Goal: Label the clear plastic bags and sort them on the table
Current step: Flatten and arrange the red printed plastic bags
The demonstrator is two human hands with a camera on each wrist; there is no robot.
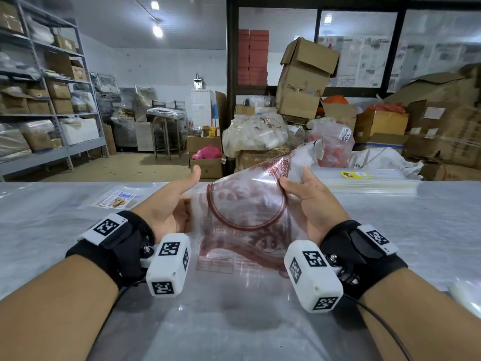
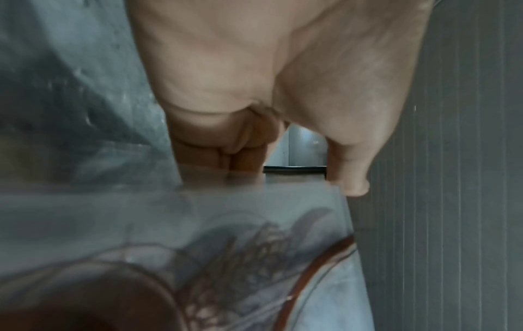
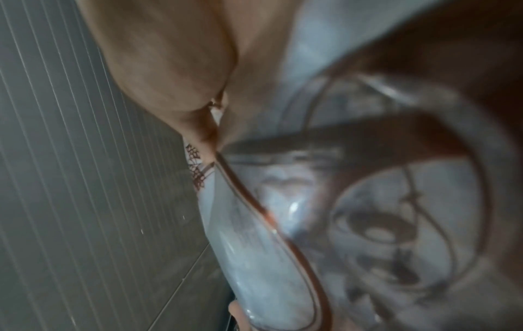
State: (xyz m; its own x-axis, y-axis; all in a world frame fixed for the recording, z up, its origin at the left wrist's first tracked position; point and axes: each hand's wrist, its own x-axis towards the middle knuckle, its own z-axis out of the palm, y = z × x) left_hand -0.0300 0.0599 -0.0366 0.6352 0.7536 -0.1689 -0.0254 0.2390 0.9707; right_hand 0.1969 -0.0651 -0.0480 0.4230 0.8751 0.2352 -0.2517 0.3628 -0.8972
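I hold a clear plastic bag (image 1: pixel 247 207) printed with a red ring and wheat ears, tilted up above the steel table (image 1: pixel 78 220). My right hand (image 1: pixel 296 185) pinches its upper right edge between thumb and fingers. My left hand (image 1: pixel 186 201) lies against the bag's left edge with its fingers behind the film and the thumb sticking up, clear of the plastic. The left wrist view shows the left hand (image 2: pixel 226 78) and its fingers disappearing behind the bag (image 2: pixel 254 246). In the right wrist view, my right hand (image 3: pixel 169 67) has the bag (image 3: pixel 368 201) close and blurred.
A flat bag with a printed label (image 1: pixel 117 200) lies at the table's far left. A stack of clear bags (image 1: pixel 377 187) with a yellow label (image 1: pixel 356 175) sits at the far right. More plastic (image 1: pixel 466 295) shows at the right edge. Cardboard boxes and shelves stand beyond the table.
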